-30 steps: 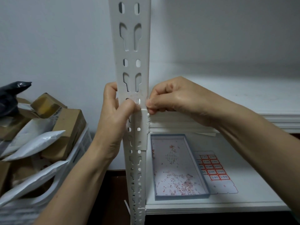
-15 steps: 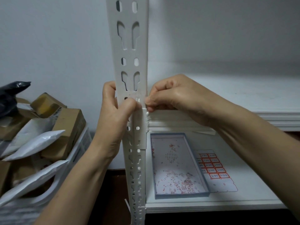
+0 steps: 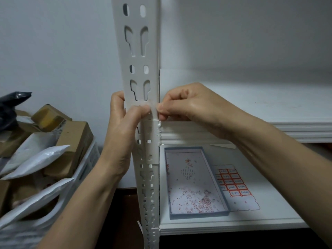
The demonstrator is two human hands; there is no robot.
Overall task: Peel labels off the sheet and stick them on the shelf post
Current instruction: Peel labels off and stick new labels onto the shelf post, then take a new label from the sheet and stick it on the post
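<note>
The left hand thumb presses a thin, pale, translucent label strip flat on the white perforated metal shelf post, while the right hand pinches its free end at the post's edge. Uneven pressure could crease it, or bridge the keyhole slots. The red-bordered paper label sheet lies on the lower white shelf.

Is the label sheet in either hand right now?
No. The label sheet lies on the lower shelf beside the shallow box, untouched.
</note>
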